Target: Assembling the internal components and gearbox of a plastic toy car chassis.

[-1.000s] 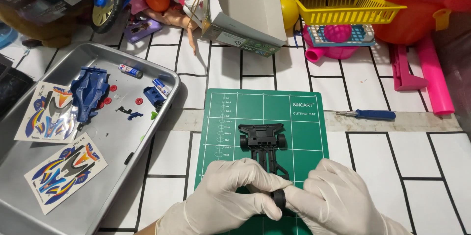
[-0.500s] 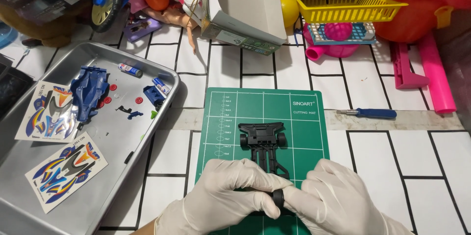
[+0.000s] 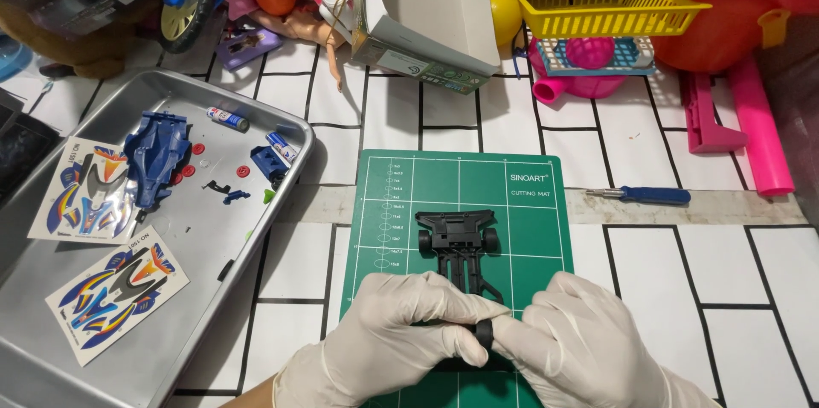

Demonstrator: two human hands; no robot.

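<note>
1. Your left hand (image 3: pixel 397 331) and right hand (image 3: pixel 589 344), both in white gloves, meet over the near edge of the green cutting mat (image 3: pixel 384 203), which lies at the near middle of the bench (image 3: pixel 682 289).
2. Both grips are closed on the rear of the black toy car chassis (image 3: pixel 458 237). The left grip is clamped across the frame; the right grip pinches a small black wheel (image 3: pixel 485 335) at its end. Whether that wheel is fully seated cannot be told, as your fingers cover the joint.
3. The chassis lies flat on the mat, front end pointing away from you, with two wheels showing at the front. Holding it low against the mat appears to steady the frame while the wheel is worked.
4. The grey metal tray (image 3: pixel 281 127) sits at the left side of the bench. It holds the blue car body (image 3: pixel 155 152), small red parts (image 3: pixel 198 150) and two sticker sheets (image 3: pixel 115 289), which keeps loose pieces contained.
5. A blue-handled screwdriver (image 3: pixel 640 196) rests just beyond the mat's right edge, within reach of your right hand.
6. Toys and a yellow basket (image 3: pixel 610 9) crowd the far edge, well apart from the work.
</note>
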